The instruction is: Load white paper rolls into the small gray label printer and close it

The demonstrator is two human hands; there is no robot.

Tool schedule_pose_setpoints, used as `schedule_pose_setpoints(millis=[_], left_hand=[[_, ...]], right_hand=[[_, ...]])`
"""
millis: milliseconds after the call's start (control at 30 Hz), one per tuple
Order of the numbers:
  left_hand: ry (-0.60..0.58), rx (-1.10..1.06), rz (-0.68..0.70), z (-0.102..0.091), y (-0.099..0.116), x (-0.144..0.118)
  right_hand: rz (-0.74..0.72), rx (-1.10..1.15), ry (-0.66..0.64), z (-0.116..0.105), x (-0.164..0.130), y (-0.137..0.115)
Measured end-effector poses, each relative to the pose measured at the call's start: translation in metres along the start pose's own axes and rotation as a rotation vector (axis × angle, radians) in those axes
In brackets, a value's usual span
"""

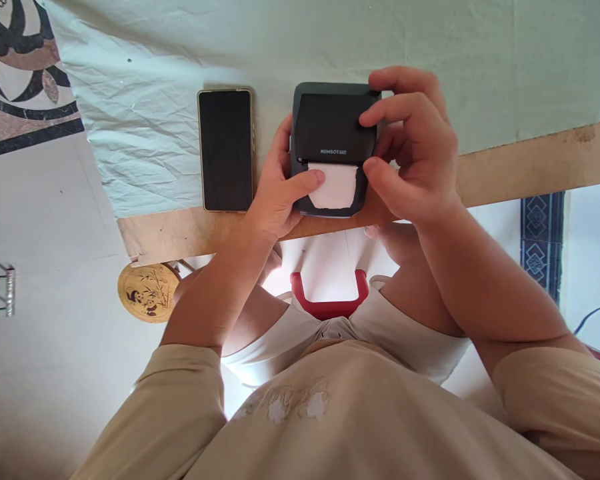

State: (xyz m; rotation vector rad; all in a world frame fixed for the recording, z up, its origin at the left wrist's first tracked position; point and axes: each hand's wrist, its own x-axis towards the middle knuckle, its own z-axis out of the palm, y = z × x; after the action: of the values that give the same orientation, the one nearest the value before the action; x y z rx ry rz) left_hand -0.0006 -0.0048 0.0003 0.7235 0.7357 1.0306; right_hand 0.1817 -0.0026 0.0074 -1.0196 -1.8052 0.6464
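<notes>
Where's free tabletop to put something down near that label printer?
Bare cloth beyond the phone and label printer, and right of the right hand. Narrow strip between phone and printer. Crowded at the printer: both hands grip it, left hand thumb on the white label.

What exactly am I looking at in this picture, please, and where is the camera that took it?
The camera is worn on a person's head and looks down at their own arms, so there is one view only. Both bare hands are on a small dark label printer marked NIIMBOT, which rests near the edge of a table covered with a pale green cloth. The left hand grips its left side, thumb on the white label paper coming out of the slot. The right hand holds the right side and top. A smartphone with a dark screen lies flat just left of the printer. Below the table edge you see the person's lap.
</notes>
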Motion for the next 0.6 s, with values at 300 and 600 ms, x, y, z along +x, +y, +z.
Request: schedule_pose_setpoints(millis=[300, 600], left_hand=[[0.018, -0.037, 0.030, 0.003, 0.002, -0.004], [0.122, 0.004, -0.072, -0.004, 0.002, -0.006]], right_hand=[[0.152, -0.025, 0.045, 0.020, -0.009, -0.020], [0.239, 0.010, 0.066, 0.025, -0.014, -0.021]])
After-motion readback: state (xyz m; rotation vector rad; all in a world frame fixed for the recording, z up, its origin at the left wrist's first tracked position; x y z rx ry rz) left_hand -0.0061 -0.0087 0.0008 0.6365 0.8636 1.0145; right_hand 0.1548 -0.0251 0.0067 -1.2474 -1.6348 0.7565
